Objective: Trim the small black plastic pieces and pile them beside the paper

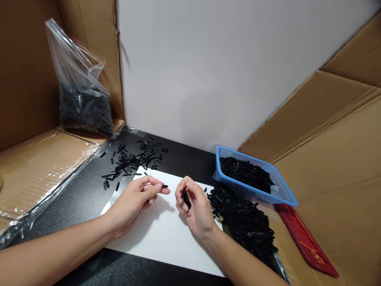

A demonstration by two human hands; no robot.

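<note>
My left hand [142,198] pinches one small black stick-like piece [164,186] between thumb and fingers, above a white board [178,238]. To its right, my right hand [193,204] is curled round several similar black pieces [186,198], which show in the gap between fingers and palm. Both hands are apart from each other. A loose scatter of black pieces [131,161] lies on the dark table beyond my left hand. Beside my right wrist is a bigger heap of black pieces [247,222], partly hidden by my forearm.
A blue plastic basket [285,190] with black pieces in it stands at the right. Near it lies a red flat object [306,238]. A clear zip bag [85,99] with dark contents leans on cardboard [26,71] at the left. A white wall [220,71] rises behind.
</note>
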